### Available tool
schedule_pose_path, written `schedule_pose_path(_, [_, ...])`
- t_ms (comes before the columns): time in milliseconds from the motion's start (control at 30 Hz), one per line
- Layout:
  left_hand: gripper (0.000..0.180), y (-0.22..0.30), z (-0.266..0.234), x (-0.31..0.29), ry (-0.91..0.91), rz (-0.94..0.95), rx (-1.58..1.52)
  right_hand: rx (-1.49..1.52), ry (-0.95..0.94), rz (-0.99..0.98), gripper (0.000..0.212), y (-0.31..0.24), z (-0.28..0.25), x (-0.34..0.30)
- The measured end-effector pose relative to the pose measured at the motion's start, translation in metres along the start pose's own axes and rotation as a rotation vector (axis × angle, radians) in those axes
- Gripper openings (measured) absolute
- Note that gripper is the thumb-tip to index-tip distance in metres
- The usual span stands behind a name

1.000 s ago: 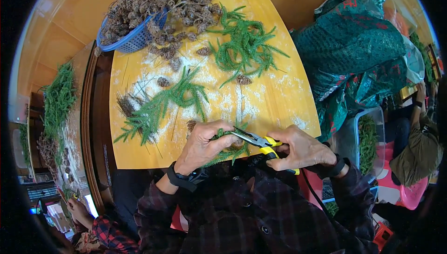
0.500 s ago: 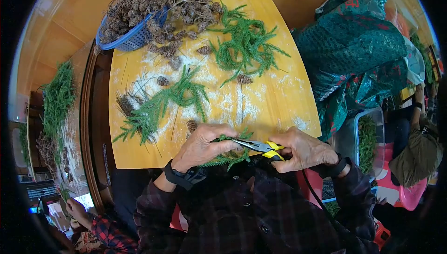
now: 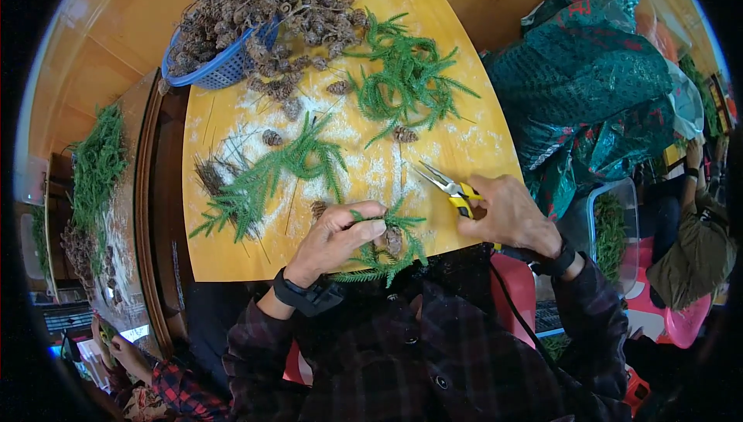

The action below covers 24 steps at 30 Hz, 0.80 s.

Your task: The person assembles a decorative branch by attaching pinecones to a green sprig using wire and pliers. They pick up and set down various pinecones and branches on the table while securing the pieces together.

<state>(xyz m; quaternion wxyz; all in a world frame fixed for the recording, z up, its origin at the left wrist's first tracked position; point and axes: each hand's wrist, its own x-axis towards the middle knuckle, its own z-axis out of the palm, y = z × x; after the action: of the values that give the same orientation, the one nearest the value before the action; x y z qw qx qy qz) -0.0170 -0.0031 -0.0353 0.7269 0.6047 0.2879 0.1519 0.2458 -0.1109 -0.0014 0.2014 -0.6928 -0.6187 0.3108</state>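
At the table's near edge, my left hand (image 3: 334,238) pinches a green artificial pine sprig (image 3: 395,269), a brown pine cone (image 3: 393,241) tucked among its needles. To the right, my right hand (image 3: 507,213) grips the yellow-and-black handles of long-nose pliers (image 3: 445,183). Their jaws are parted over the tabletop, apart from the sprig. Another pine cone (image 3: 319,209) lies just beyond my left hand. Farther off, a looped green sprig (image 3: 306,155) rests beside a bundle of thin dark wires (image 3: 213,178).
A blue basket (image 3: 213,73) heaped with pine cones stands at the far left of the yellow table (image 3: 464,155). More green sprigs (image 3: 406,73) lie at its far side. Green plastic bags (image 3: 588,81) and a clear bin (image 3: 615,236) are on the right. A co-worker's hand (image 3: 128,356) is at lower left.
The pliers have come away from the sprig, moving right and farther out with my right hand, and their jaws have parted. My left hand keeps hold of the sprig, whose cone now shows.
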Motion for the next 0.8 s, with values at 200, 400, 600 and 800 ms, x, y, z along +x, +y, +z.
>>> schedule_pose_path(200, [0.029, 0.011, 0.006, -0.003, 0.027, -0.042, -0.177, -0.426, 0.145, -0.07, 0.036, 0.005, 0.001, 0.006])
schedule_pose_path(400, [0.022, 0.012, 0.005, -0.001, 0.019, 0.015, -0.004, -0.601, 0.384, -0.33, 0.043, -0.004, -0.002, 0.014])
schedule_pose_path(600, [0.016, 0.036, 0.031, 0.007, 0.031, 0.31, 0.365, 0.222, 0.071, -0.305, 0.037, -0.046, 0.002, -0.009])
schedule_pose_path(800, [0.035, 0.034, 0.044, 0.003, 0.156, 0.196, 0.249, 0.422, 0.201, -0.296, 0.027, -0.041, 0.015, -0.012])
